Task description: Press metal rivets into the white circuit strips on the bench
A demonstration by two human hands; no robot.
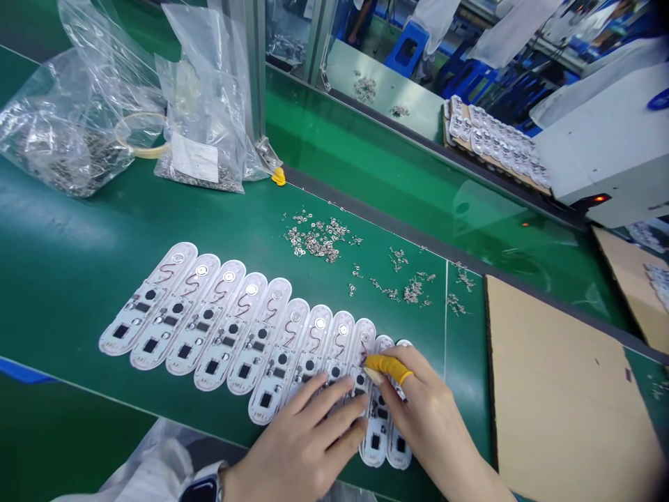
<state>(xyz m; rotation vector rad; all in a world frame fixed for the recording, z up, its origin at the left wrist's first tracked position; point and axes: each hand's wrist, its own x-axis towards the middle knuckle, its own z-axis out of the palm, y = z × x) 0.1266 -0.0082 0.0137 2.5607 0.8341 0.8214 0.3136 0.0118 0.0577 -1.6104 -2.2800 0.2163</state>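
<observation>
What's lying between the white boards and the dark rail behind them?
The head camera view shows small silvery metal parts scattered on the green belt between the white boards and the dark rail.

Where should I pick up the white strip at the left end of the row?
Pinch the white strip by its long left edge, near the rounded bottom end, coming from the left. That side is free, while its right edge sits close to the next strip. Keep off the dark square and squiggly line.
</observation>
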